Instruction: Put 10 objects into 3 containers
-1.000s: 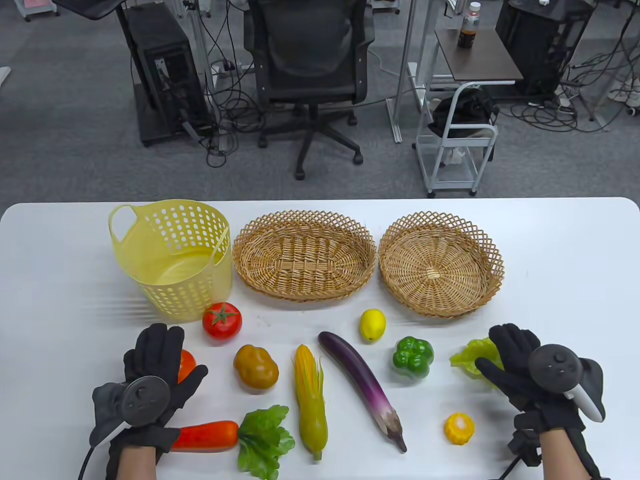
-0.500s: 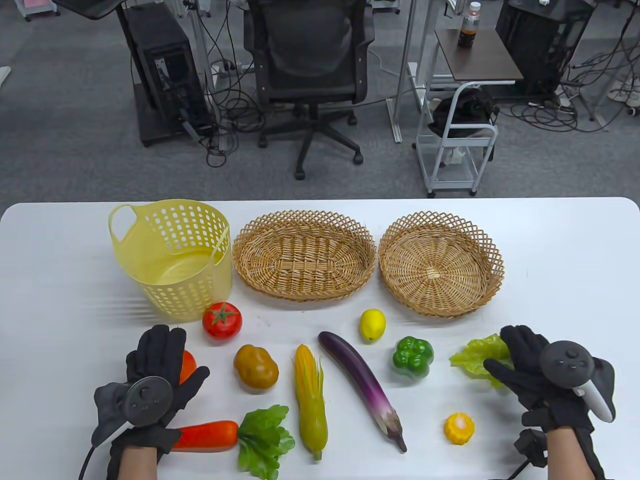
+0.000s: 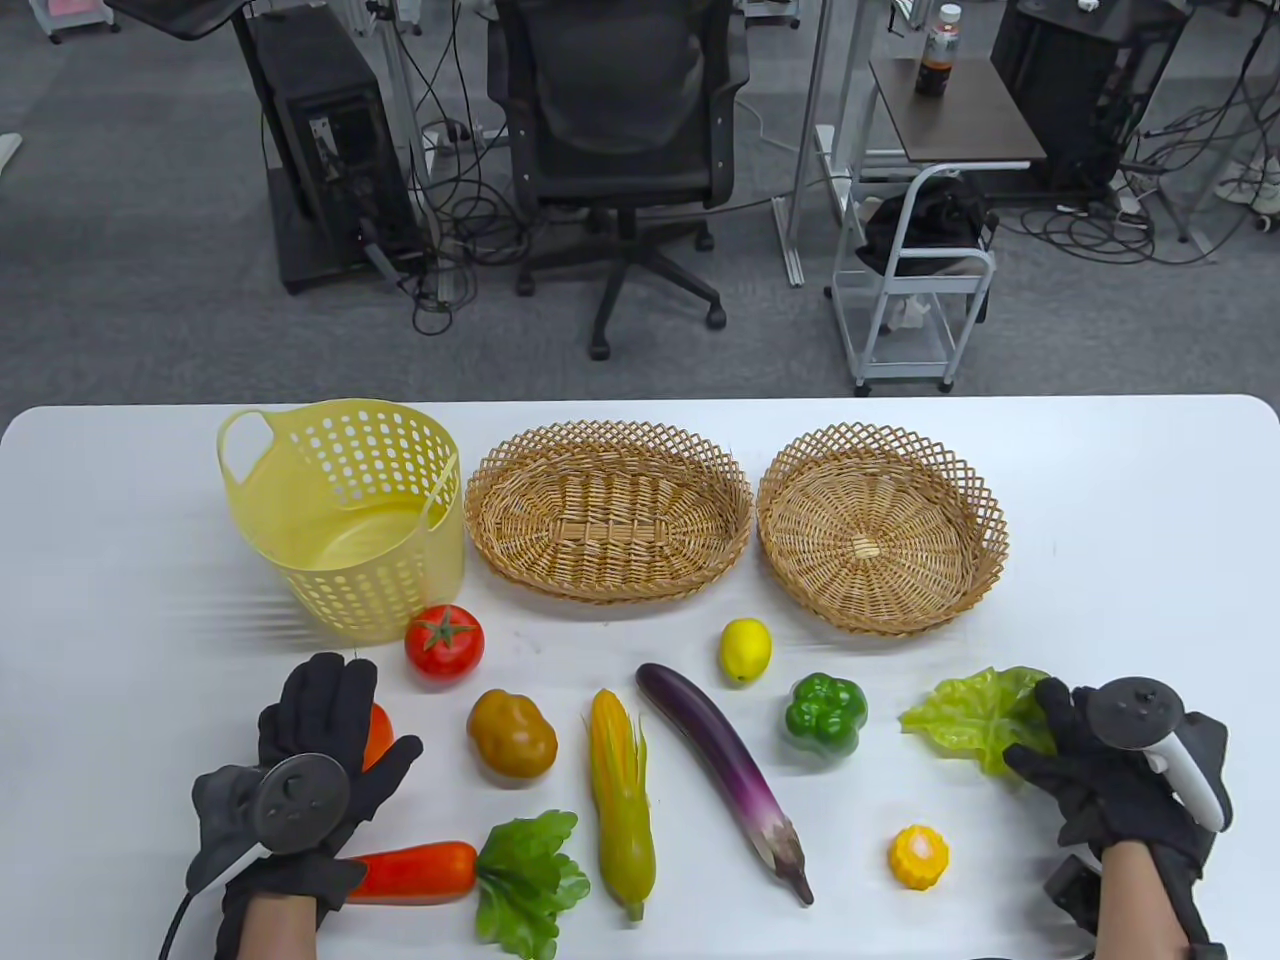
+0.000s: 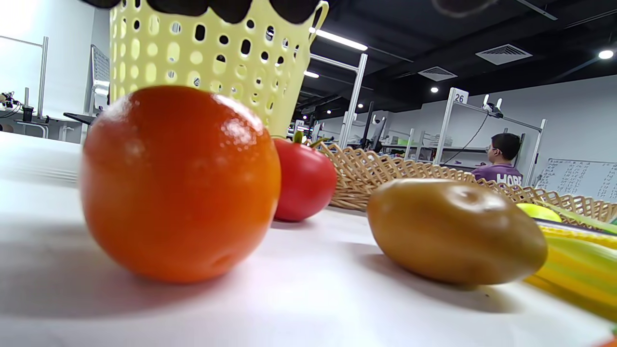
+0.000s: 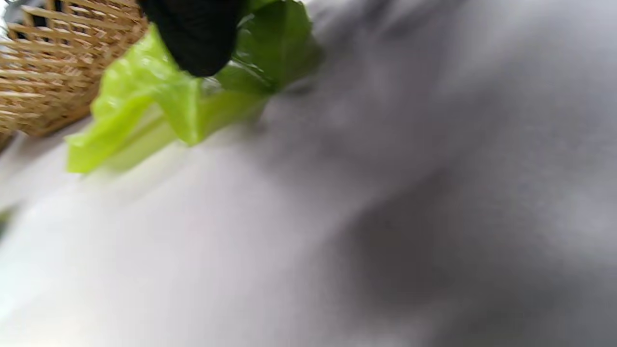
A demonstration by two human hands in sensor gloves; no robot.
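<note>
At four o'clock on the table: right hand pinching the lettuce leaf.

The leaf lies just below the round wicker basket; a gloved fingertip presses into its crumpled edge. The grip looks shallow, so the limp leaf may slip or snag the basket's rim when carried toward twelve o'clock. At eight o'clock the left hand hovers with fingers spread over the orange, not visibly touching it; a nudge could roll it into the tomato.
</note>
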